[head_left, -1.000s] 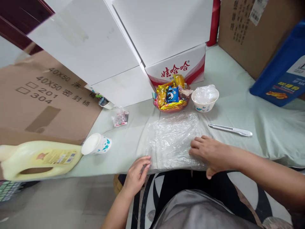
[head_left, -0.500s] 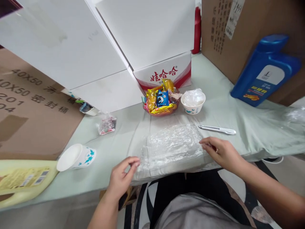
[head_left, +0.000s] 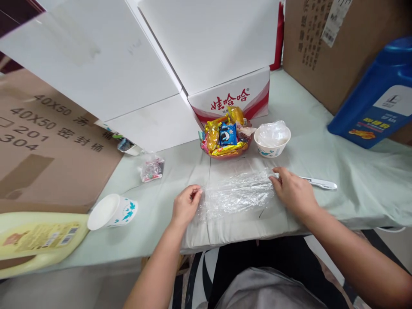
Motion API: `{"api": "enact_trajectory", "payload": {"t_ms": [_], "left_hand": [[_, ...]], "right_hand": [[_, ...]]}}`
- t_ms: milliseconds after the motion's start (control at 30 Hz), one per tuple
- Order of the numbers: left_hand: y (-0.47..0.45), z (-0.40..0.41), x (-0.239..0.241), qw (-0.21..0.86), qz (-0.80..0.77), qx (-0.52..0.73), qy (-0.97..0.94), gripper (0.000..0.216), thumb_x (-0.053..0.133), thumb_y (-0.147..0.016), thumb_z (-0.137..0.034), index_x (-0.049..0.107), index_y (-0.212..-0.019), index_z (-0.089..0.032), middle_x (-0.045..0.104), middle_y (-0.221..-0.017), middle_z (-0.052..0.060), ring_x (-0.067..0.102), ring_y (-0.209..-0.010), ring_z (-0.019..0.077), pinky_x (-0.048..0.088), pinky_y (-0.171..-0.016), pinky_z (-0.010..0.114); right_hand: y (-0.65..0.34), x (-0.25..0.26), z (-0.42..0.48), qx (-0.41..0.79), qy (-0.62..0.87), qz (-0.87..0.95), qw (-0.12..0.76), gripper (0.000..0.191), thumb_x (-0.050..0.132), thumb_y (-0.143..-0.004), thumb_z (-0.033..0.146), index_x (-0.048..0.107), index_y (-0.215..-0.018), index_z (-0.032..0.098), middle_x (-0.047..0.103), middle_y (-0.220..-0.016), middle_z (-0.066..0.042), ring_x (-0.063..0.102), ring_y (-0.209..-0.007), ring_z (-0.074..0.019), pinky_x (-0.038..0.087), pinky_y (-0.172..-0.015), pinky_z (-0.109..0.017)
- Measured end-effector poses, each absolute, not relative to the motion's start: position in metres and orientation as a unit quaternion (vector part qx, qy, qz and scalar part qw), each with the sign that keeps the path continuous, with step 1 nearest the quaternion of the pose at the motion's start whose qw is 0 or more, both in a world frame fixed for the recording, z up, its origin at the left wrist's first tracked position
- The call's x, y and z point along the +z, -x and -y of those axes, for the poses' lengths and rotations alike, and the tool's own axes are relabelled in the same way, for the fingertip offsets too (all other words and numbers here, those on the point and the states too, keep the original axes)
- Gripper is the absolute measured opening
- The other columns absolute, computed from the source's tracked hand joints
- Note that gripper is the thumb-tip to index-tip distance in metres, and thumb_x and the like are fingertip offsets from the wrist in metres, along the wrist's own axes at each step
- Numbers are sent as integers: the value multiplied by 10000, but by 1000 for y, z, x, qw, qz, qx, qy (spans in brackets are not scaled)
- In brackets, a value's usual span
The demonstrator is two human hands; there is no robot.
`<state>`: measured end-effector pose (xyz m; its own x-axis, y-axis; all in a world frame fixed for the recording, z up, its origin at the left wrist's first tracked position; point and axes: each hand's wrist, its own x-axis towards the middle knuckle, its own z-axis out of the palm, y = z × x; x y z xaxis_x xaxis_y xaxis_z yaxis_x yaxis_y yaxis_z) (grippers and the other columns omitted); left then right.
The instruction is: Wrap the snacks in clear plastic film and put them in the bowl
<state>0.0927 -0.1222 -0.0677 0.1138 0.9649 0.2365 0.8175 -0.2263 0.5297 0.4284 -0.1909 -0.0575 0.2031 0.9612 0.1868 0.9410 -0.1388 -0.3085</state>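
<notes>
A crinkled sheet of clear plastic film (head_left: 236, 193) lies across the table between my hands. My left hand (head_left: 186, 206) pinches its left edge, thumb against forefinger. At the right end, my right hand (head_left: 294, 191) has its fingers closed on the film's upper corner. Partly behind that hand lies a white utility knife (head_left: 320, 183), its left end hidden. Beyond the film stand a bowl of wrapped snacks (head_left: 227, 137) and a paper cup (head_left: 272, 146) with clear plastic stuffed in it.
White boxes (head_left: 225, 43) rise at the back. Leftward are a small clear-wrapped packet (head_left: 152, 169), a paper cup on its side (head_left: 112, 211) and a yellow jug (head_left: 41, 240). A blue bottle (head_left: 373, 94) and a brown carton (head_left: 309, 51) stand on the right.
Both hands have moved farther onto the table and now grip the film. The film's near edge has been drawn up, away from the table's front edge. My view has shifted slightly.
</notes>
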Motion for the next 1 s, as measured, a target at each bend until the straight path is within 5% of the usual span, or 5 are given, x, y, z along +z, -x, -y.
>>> {"api": "enact_trajectory", "payload": {"t_ms": [333,567,667,800,1000], "left_hand": [[-85,110,-56,105,-661,303,-678,368,620,-773,-427,629,-1038,-171,592,-715,-18,569,-588,139,493,-620,267],[-130,157,-29,7,-432,217,-876,296,454,-953,-352,659,-1108,-206,683,-1101,85,599,-1105,229,448,-1000,381],[-148,162,-50,34,-417,66,-906,576,513,-918,-516,464,-1419,-236,443,-1496,116,308,-1425,340,247,-1143,561],[-146,157,-70,37,-436,6,-899,760,500,-882,-633,301,-1513,-257,219,-1608,127,115,-1486,378,141,-1146,634],[-123,181,-61,-20,-374,63,-925,817,513,-872,-642,262,-1528,-225,205,-1608,148,79,-1492,375,129,-1160,620]], "right_hand": [[-434,-56,192,1,748,639,183,339,458,-958,389,595,-1164,157,696,-1034,-128,653,-832,-277,444,-633,-349],[-409,-39,206,-1,567,788,240,328,448,-978,339,654,-1147,147,670,-1148,-145,586,-1064,-278,441,-943,-414],[-396,-59,199,21,537,828,162,544,522,-929,494,540,-1353,154,529,-1412,-161,434,-1326,-337,319,-1084,-517],[-398,-78,194,26,543,832,107,763,494,-885,647,427,-1453,142,373,-1529,-180,266,-1437,-367,210,-1138,-581],[-427,-83,233,-13,486,860,155,867,507,-840,708,380,-1476,132,343,-1543,-182,250,-1446,-358,218,-1144,-577]]}}
